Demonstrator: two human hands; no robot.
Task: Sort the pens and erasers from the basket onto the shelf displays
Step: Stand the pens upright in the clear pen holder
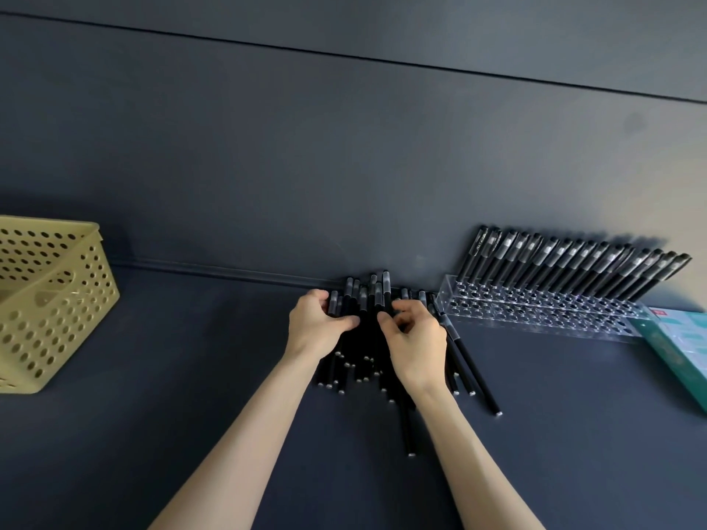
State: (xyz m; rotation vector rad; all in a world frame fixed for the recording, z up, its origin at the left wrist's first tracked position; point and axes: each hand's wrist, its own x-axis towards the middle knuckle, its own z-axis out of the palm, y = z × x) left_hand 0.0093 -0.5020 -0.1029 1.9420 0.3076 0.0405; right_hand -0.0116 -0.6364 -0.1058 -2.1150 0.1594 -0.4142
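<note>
Left hand (315, 327) curled; right hand (415, 338) curled, pinching.

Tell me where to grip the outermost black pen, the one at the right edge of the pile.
Pinch the outermost pen on its lower barrel, from above and the right. It lies flat, and that side is bare shelf, while other pens crowd its left.

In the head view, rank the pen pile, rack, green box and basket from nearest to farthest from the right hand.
From the right hand:
1. pen pile, under its fingers.
2. rack, just to its right, against the wall.
3. green box, at the far right edge.
4. basket, far left.
</note>
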